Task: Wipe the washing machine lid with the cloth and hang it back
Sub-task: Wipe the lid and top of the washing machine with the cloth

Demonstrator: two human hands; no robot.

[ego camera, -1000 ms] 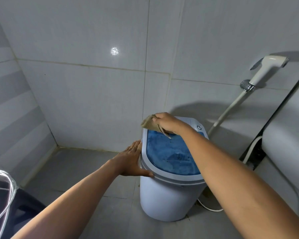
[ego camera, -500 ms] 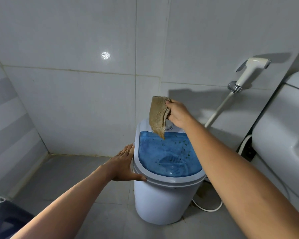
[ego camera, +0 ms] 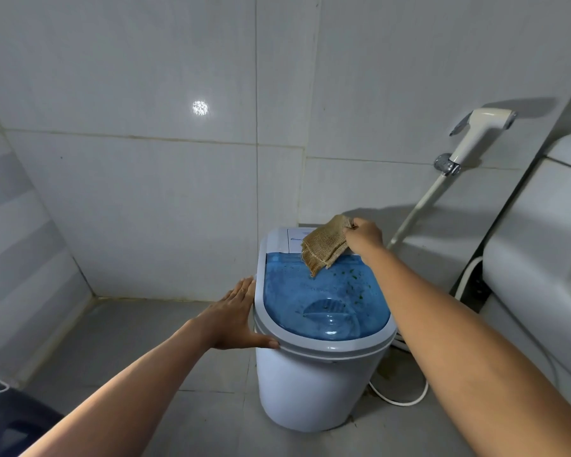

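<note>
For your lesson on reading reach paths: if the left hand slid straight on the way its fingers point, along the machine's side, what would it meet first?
The left hand lies flat against the washing machine, fingers pointing toward the back wall. Nothing shows between, so probably that wall first, though depth is hard to judge.

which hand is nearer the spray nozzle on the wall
Right. The right hand, holding the cloth, is just left of and below the spray nozzle; the left hand rests on the machine's far side.

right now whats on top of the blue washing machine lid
Small green specks dot the blue lid. The tan cloth, held by the right hand, hangs over its rear edge, hiding whatever lies beneath.
</note>
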